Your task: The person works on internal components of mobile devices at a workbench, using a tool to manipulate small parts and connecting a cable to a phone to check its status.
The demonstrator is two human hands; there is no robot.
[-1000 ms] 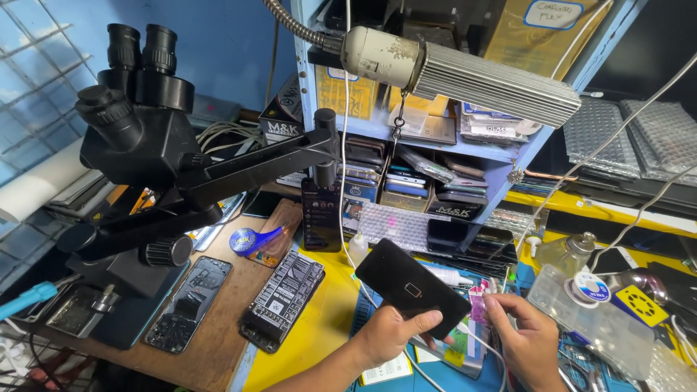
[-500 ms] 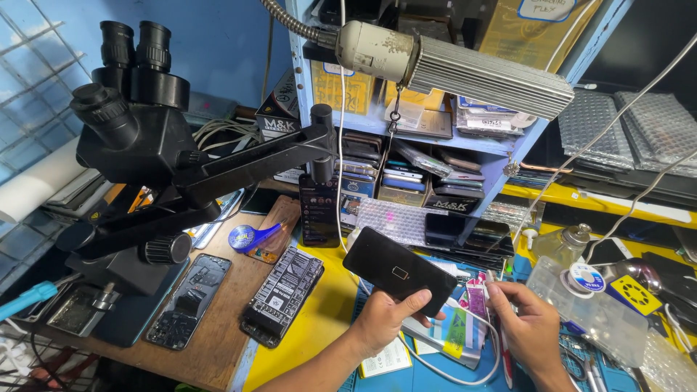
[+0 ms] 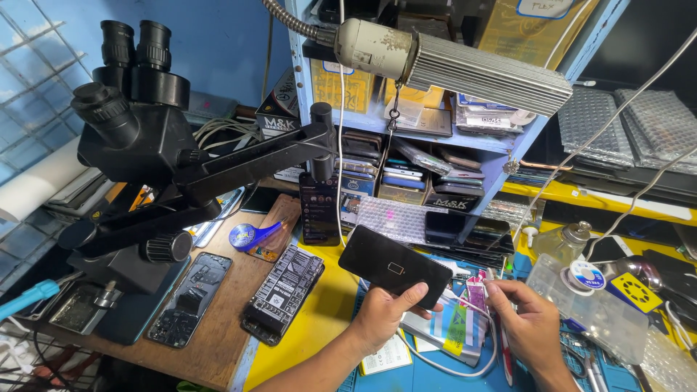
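A: Big black microscope at left, lamp overhead. The phone?

B: Lifted higher than a second ago, clamped in the left hand, above the blue mat.

A: Right hand?

B: Its fingers pinch the white cable closer to the phone now.

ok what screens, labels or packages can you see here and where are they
Phone: in the left hand, black slab, dark screen with a small battery icon.
Lit phone: upright behind it, dark screen, coloured rows.
Flat package: on the blue mat beside the right hand, white with coloured stripes.
Yellow label: far right, square, black symbol.
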